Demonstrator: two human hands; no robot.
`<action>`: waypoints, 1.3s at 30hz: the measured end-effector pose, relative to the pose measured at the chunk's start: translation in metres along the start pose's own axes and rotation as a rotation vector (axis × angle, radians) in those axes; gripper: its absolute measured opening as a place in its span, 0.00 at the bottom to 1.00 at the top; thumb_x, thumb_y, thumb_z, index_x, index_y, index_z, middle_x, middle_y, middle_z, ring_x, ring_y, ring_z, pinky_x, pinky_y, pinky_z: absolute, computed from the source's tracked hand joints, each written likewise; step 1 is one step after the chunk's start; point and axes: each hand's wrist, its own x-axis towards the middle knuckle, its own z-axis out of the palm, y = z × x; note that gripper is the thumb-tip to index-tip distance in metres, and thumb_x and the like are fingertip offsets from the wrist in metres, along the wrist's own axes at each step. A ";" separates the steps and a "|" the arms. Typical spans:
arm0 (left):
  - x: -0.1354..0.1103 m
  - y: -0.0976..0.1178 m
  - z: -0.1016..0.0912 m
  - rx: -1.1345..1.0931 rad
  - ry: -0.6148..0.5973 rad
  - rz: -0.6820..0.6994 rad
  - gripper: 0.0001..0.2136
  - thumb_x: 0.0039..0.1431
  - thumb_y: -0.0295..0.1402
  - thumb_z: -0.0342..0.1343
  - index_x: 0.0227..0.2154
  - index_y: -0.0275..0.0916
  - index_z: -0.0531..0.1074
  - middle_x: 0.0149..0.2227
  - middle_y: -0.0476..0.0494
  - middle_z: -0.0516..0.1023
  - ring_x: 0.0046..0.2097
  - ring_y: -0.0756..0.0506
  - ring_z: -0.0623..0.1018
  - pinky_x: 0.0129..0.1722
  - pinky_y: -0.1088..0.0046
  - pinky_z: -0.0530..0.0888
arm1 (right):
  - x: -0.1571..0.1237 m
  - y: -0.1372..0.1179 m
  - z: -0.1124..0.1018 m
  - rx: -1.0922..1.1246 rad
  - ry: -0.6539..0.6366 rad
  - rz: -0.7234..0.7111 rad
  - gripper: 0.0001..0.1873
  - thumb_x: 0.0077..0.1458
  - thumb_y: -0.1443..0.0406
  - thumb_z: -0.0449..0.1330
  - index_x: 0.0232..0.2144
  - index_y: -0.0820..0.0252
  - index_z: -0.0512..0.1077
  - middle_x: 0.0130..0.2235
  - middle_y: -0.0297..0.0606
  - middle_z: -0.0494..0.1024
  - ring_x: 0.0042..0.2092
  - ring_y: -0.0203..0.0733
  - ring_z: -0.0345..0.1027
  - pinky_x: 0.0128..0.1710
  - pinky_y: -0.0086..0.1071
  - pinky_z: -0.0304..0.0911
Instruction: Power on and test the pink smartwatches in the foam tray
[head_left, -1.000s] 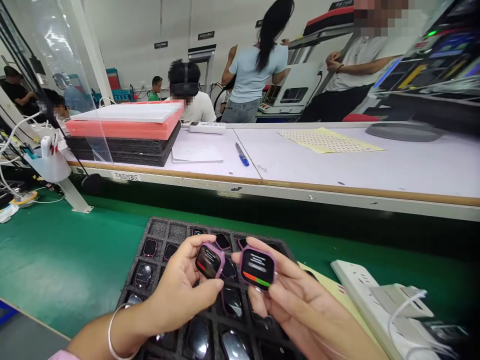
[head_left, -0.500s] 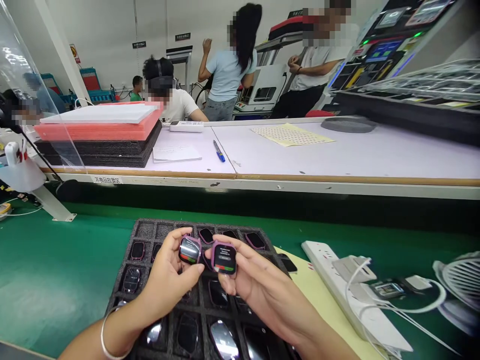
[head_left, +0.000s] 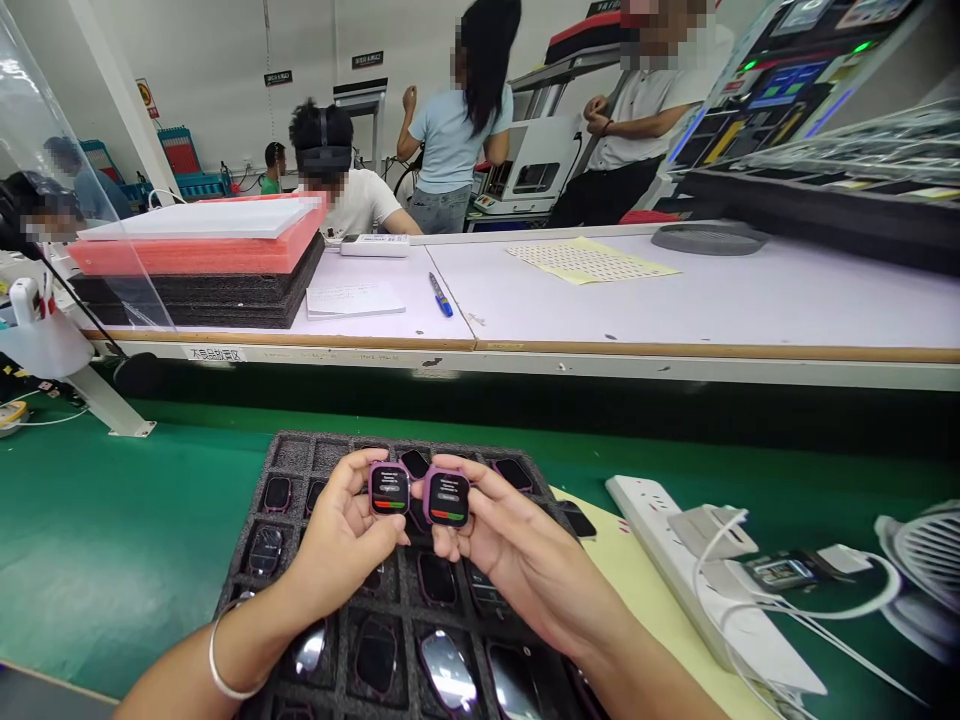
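A smooth green table point(head_left: 112, 560) fills the foreground, and at 12 o'clock beyond it runs one white-topped raised shelf point(head_left: 570, 310) in a pale-walled workroom where at least five other people are in view. On that shelf are one stack of pink and black foam sheets point(head_left: 195, 258) at 11 o'clock, one blue pen point(head_left: 441, 295) at 12, and one yellow dotted sheet point(head_left: 592, 261) at 1. On the table is one black foam tray point(head_left: 291, 455) with square compartments, holding at least ten dark-faced devices; hands hide the full count. One white power strip point(head_left: 645, 515) lies at 3 o'clock from it. Two purple-framed square smartwatches point(head_left: 448, 497) are held above the tray's 12 o'clock side, screens lit with red and green bars. The left hand point(head_left: 330, 545) has its grip pinching one; the right hand point(head_left: 517, 560) pinches the other just beside it.
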 end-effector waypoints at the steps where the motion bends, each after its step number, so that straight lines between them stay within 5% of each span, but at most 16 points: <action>1: 0.000 0.000 0.000 -0.006 -0.001 -0.005 0.24 0.50 0.25 0.62 0.50 0.41 0.63 0.45 0.44 0.72 0.33 0.54 0.74 0.34 0.77 0.75 | 0.000 0.000 0.000 0.002 0.003 -0.001 0.21 0.57 0.53 0.68 0.50 0.54 0.73 0.38 0.38 0.77 0.33 0.39 0.69 0.37 0.34 0.64; 17: -0.002 0.006 -0.001 0.012 -0.024 -0.052 0.31 0.53 0.30 0.63 0.59 0.41 0.57 0.47 0.41 0.73 0.33 0.53 0.75 0.38 0.72 0.75 | 0.000 0.000 -0.001 -0.032 -0.004 -0.023 0.20 0.57 0.58 0.68 0.50 0.53 0.72 0.42 0.38 0.77 0.35 0.38 0.72 0.39 0.33 0.66; 28: -0.003 0.010 0.000 0.038 -0.029 -0.018 0.21 0.51 0.28 0.64 0.47 0.40 0.65 0.43 0.43 0.75 0.30 0.53 0.74 0.33 0.74 0.74 | -0.002 -0.001 0.001 -0.076 -0.017 -0.052 0.23 0.52 0.66 0.67 0.51 0.55 0.70 0.41 0.38 0.77 0.35 0.39 0.72 0.40 0.35 0.67; 35: -0.005 0.016 0.001 0.081 -0.013 0.043 0.20 0.53 0.29 0.63 0.48 0.41 0.66 0.37 0.46 0.74 0.31 0.51 0.74 0.36 0.71 0.76 | -0.005 -0.002 0.003 -0.091 -0.048 -0.058 0.23 0.53 0.65 0.66 0.51 0.55 0.69 0.42 0.39 0.75 0.35 0.39 0.72 0.37 0.35 0.67; 39: -0.005 0.014 0.000 0.085 -0.011 0.032 0.24 0.53 0.30 0.63 0.53 0.41 0.65 0.42 0.42 0.75 0.32 0.51 0.74 0.37 0.71 0.76 | -0.005 -0.002 0.003 -0.085 -0.078 -0.056 0.23 0.54 0.66 0.66 0.52 0.54 0.68 0.41 0.38 0.74 0.35 0.41 0.72 0.32 0.33 0.66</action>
